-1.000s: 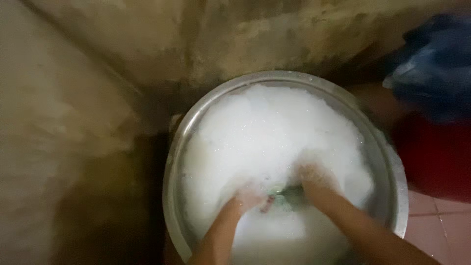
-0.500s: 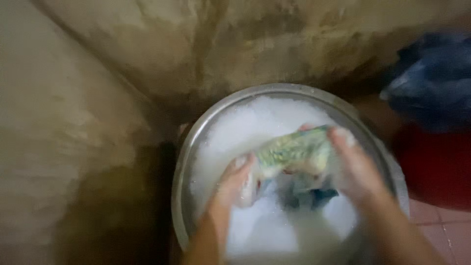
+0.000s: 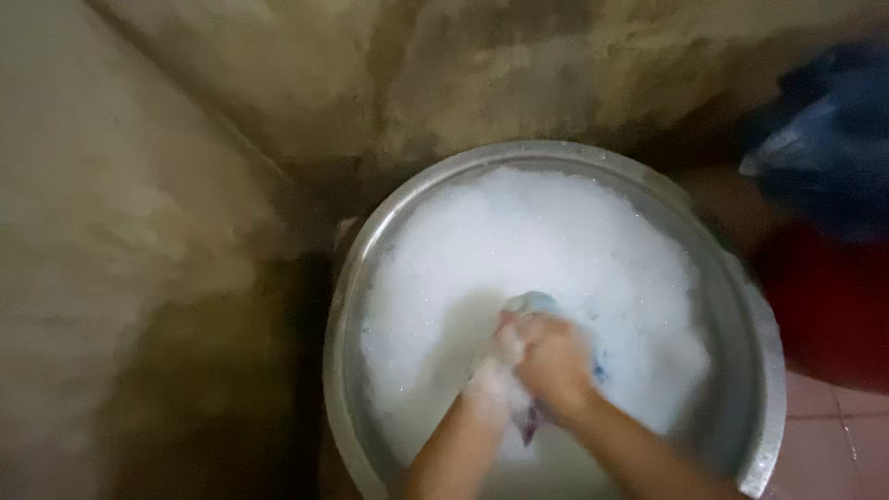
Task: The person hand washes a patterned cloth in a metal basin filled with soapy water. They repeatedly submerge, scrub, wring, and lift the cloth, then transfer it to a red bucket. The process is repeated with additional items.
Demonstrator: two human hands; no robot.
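Observation:
A round metal basin (image 3: 356,268) stands on the floor, filled with white soap foam (image 3: 556,241). My left hand (image 3: 495,366) and my right hand (image 3: 554,356) are pressed together over the middle of the basin, both clenched on a wet, bunched cloth (image 3: 535,303) of pale blue and mixed colours. Only small bits of the cloth show, above my knuckles and below my wrists. Foam coats my left hand. Both forearms come in from the bottom edge.
A stained, rough wall (image 3: 463,74) rises behind the basin and a dark wet corner lies to its left. At the right sit a blue bundle of fabric (image 3: 824,139) and a red tub (image 3: 833,306). Pink floor tiles (image 3: 833,444) show at the bottom right.
Half a second ago my hands held the cloth stretched out above the foam. Now they have come together and bunched it low over the basin's middle.

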